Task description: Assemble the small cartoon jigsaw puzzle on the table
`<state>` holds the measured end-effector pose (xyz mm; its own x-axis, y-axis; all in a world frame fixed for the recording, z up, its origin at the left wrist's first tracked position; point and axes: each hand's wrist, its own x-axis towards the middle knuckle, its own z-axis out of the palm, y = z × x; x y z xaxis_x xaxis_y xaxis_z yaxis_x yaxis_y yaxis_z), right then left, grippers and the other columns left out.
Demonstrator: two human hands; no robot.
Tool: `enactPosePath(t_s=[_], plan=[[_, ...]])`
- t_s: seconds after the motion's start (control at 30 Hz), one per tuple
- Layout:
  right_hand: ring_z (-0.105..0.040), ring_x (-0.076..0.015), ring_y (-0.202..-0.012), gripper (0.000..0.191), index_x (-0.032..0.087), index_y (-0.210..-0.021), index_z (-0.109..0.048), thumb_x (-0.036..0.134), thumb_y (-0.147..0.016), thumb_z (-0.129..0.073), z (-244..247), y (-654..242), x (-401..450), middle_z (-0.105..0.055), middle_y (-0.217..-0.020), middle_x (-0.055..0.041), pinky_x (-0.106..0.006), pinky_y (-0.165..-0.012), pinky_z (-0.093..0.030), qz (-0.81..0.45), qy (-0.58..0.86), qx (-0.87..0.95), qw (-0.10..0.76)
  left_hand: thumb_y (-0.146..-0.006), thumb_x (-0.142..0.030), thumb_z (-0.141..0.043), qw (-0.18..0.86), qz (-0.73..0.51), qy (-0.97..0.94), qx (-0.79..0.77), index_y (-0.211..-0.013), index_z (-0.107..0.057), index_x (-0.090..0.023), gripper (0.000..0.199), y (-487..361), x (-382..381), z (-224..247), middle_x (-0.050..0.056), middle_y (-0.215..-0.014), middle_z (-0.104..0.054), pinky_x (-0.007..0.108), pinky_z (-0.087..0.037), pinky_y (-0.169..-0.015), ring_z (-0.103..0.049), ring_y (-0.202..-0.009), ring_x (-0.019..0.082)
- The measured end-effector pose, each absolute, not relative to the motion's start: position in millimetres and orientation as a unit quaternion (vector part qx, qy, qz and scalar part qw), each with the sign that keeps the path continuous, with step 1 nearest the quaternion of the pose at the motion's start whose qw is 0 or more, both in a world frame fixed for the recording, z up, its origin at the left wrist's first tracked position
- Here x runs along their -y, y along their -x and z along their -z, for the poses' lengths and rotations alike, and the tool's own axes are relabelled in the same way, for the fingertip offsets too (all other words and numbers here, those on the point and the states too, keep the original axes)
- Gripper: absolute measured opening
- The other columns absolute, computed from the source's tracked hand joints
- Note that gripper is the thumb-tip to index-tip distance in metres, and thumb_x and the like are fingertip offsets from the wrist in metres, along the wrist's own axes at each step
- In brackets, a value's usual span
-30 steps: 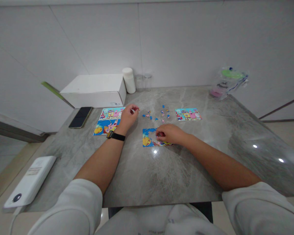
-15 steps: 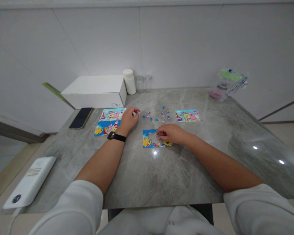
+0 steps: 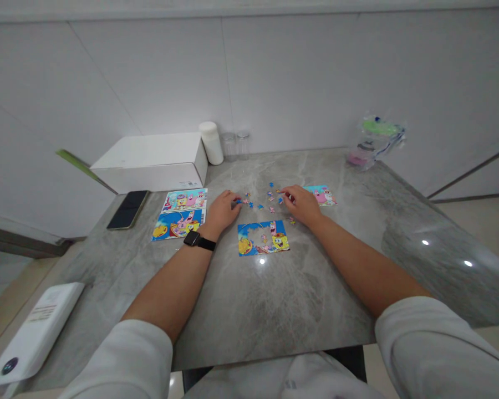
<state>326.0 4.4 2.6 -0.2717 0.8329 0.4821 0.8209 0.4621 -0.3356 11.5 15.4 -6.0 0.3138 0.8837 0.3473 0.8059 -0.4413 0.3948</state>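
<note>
A partly filled jigsaw puzzle (image 3: 280, 241) with a blue cartoon picture lies in front of me, a gap in its middle. Beyond it several loose pieces (image 3: 260, 206) are scattered. My left hand (image 3: 223, 211) rests at their left side, its fingers bent near a blue piece; whether it grips that piece is too small to tell. My right hand (image 3: 301, 204) is at their right side, thumb and forefinger close together near small pieces, partly over a pink and blue picture card (image 3: 325, 195). Left of my left hand lies a picture sheet (image 3: 177, 224).
A black phone (image 3: 128, 210) lies at the left, with a white box (image 3: 149, 160), a white bottle (image 3: 211, 144) and two clear glasses (image 3: 236, 147) behind. A white device (image 3: 37, 332) sits at the near left edge, a plastic bag (image 3: 374, 143) at the back right.
My right hand has left the puzzle and moved up and right to the loose pieces. My left hand has come down slightly beside the pieces. The view has shifted a little.
</note>
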Motion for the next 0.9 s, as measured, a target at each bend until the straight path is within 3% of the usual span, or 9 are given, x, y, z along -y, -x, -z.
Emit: enactPosePath(t_s=[0.13, 0.33, 0.57, 0.9], plan=[[-0.068, -0.0238, -0.102, 0.026, 0.02, -0.119, -0.075, 0.024, -0.102, -0.057, -1.7, -314.4, 0.5, -0.075, -0.114, -0.0116, -0.035, -0.094, -0.051, -0.013, 0.477, 0.847, 0.233, -0.096, -0.028, -0.062, 0.058, -0.241, -0.813, -0.527, -0.113, -0.077, -0.021, 0.023, -13.7, -15.1, 8.0, 0.011, -0.118, -0.069, 0.042, -0.054, -0.104, -0.065, -0.119, 0.029], [-0.069, -0.0238, -0.109, 0.024, 0.023, -0.115, -0.079, 0.025, -0.104, -0.058, -1.3, -305.0, 3.3, -0.076, -0.118, -0.0095, -0.035, -0.097, -0.05, -0.032, 0.458, 0.875, 0.15, -0.096, -0.026, -0.058, 0.039, -0.223, -0.809, -0.542, -0.106, -0.079, -0.019, 0.025, -12.1, -15.0, 4.4, 0.011, -0.111, -0.072, 0.043, -0.055, -0.1, -0.067, -0.109, 0.028], [-0.069, -0.0238, -0.109, 0.028, 0.024, -0.119, -0.079, 0.033, -0.106, -0.056, -0.5, -304.9, 4.5, -0.075, -0.12, -0.01, -0.036, -0.096, -0.05, -0.029, 0.468, 0.872, 0.139, -0.095, -0.024, -0.057, 0.028, -0.216, -0.813, -0.54, -0.102, -0.078, -0.02, 0.023, -12.0, -14.7, 1.7, 0.01, -0.106, -0.074, 0.042, -0.055, -0.097, -0.068, -0.103, 0.028], [-0.068, -0.024, -0.109, 0.026, 0.023, -0.119, -0.078, 0.033, -0.103, -0.059, 2.1, -308.1, 2.9, -0.073, -0.122, -0.0106, -0.036, -0.096, -0.052, -0.041, 0.459, 0.874, 0.157, -0.096, -0.023, -0.057, 0.04, -0.274, -0.794, -0.541, -0.108, -0.073, -0.02, 0.021, -12.8, -13.9, 1.8, 0.011, -0.114, -0.07, 0.042, -0.054, -0.101, -0.066, -0.11, 0.027]])
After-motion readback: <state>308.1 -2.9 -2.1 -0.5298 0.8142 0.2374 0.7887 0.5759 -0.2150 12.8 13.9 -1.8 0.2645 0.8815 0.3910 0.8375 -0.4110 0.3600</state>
